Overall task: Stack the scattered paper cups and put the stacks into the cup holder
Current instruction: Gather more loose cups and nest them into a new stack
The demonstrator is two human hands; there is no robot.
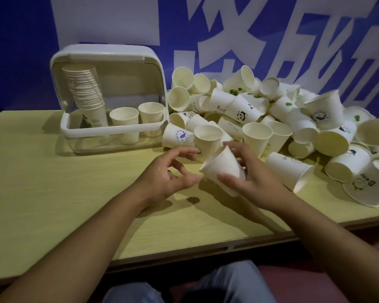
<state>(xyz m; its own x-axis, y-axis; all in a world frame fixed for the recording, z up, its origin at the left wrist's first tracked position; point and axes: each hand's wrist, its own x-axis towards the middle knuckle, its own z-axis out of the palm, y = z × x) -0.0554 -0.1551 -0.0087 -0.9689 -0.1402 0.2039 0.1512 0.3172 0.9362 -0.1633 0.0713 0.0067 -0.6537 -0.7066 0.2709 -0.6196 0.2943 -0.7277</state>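
A big heap of white paper cups (271, 119) lies on the right half of the table. My right hand (247, 171) grips a tilted paper cup (222, 169), bottom toward me. An upright cup (208, 138) stands just behind it. My left hand (169, 173) hovers beside the held cup, fingers loosely curled, holding nothing. The white cup holder (109, 99) stands at the back left with its lid raised. Inside it is a tall stack of cups (85, 92) on the left and two single cups (138, 117) to the right.
The yellow wooden table (53, 193) has its front edge near my knees. A blue wall banner with white characters (228, 40) hangs behind. Cups on the far right reach close to the table's front edge.
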